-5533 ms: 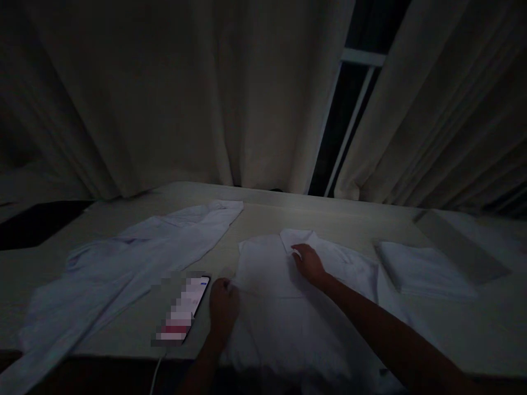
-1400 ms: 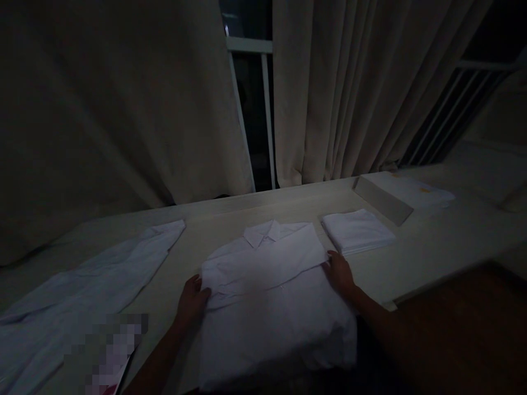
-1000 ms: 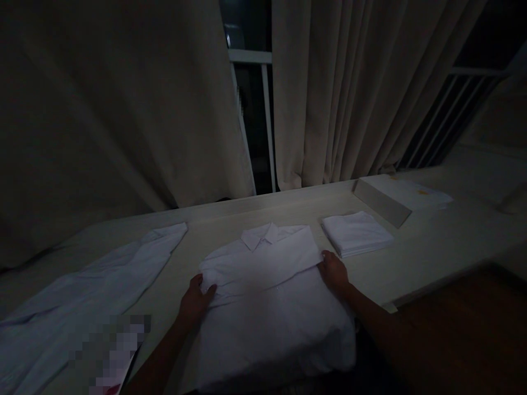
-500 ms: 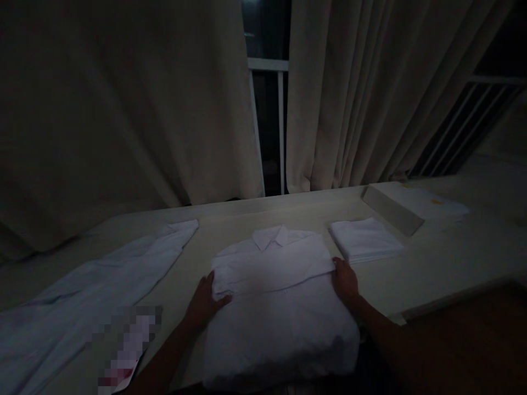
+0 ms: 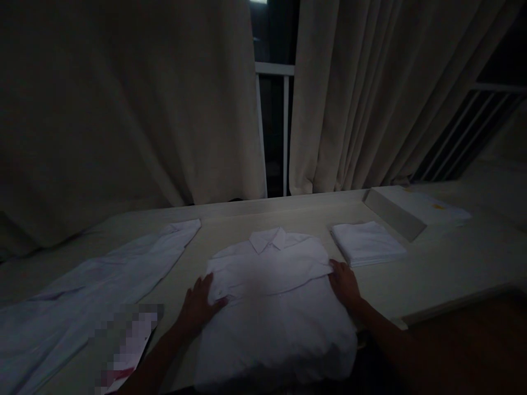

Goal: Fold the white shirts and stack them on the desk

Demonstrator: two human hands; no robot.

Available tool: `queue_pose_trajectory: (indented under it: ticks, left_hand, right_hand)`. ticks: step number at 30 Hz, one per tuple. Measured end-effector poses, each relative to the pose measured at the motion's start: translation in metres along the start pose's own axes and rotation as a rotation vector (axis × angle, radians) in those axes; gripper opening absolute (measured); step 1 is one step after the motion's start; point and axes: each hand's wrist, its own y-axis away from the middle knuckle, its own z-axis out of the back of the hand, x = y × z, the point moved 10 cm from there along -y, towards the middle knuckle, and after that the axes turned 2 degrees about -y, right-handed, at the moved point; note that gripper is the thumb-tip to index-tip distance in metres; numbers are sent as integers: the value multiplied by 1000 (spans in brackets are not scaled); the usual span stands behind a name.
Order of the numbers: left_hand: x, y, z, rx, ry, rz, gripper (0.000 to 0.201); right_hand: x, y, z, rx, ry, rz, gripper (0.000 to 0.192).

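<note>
Shirt: white shirt lies collar-up in the middle of the table, sleeves folded in across the chest, its lower hem at the near edge.
Left hand: left hand lies flat at the shirt's left side — fingers spread and unclenched, tips resting on the folded sleeve, gripping nothing.
Right hand: right hand presses the shirt's right edge, fingers loosely extended on the cloth, not closed around it.
Folded stack: folded white cloths sit just beside the right hand, near but apart from the shirt.
Box: flat pale box stands behind the stack, toward the right end of the table.
Second garment: unfolded white shirt stretches along the left of the table, well apart from the hands.
Phone: phone — its screen blurred out — lies near the left forearm at the near edge.
Behind: beige curtains hang past the table's far edge, parted over a dark window.
</note>
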Motion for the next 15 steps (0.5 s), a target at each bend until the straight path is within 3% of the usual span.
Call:
queue_pose_trajectory:
  ticks: [4, 9, 12, 15]
  left_hand:
    - [8, -29, 6, 52, 157, 113, 80]
    - [12, -75, 7, 113, 128, 173, 54]
    - [15, -84, 4, 128, 114, 207, 32]
    - [22, -81, 9, 93, 97, 243, 28]
  right_hand:
    - [-8, -3, 2, -35, -92, -68, 54]
    - [-18, -6, -9, -30, -123, -151, 52]
    - [-22, -6, -13, -81, -158, -146, 51]
    - [-24, -3, -12, -146, -229, -109, 55]
